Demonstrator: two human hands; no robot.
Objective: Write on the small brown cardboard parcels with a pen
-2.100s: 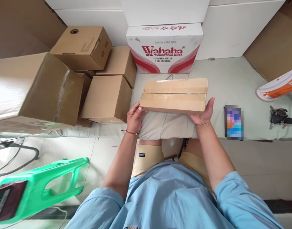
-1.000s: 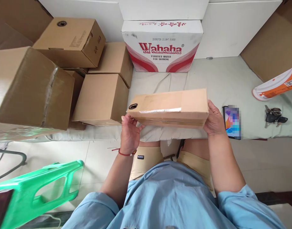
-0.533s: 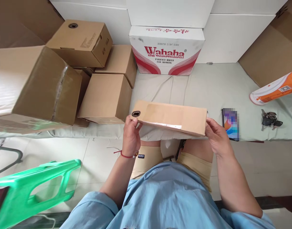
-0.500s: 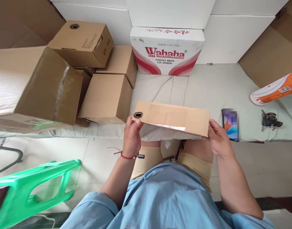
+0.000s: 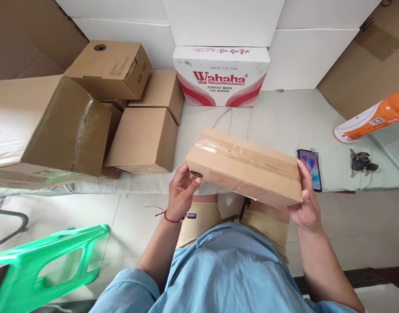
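Between my hands I hold a long brown cardboard box (image 5: 245,167), tilted so that its taped seam side faces up. Clear tape runs along that seam and over the left end. My left hand (image 5: 182,191) grips the left end, its thumb near a dark oval mark on the box's near side. At the right end my right hand (image 5: 306,202) grips the box by its edge and corner, fingers partly hidden behind it. The box is above the front edge of the cloth-covered surface (image 5: 284,113), over my lap.
Several brown cardboard boxes (image 5: 137,134) are stacked at the left. A white and red Wahaha carton (image 5: 222,78) stands at the back. On the right lie a phone (image 5: 312,171), keys (image 5: 362,161) and an orange bottle (image 5: 375,117). A green plastic stool (image 5: 56,261) is at lower left.
The box has been turned in my hands, so the taped seam side now shows on top and the dark oval mark faces nearer me. Its right end has shifted slightly right and down.
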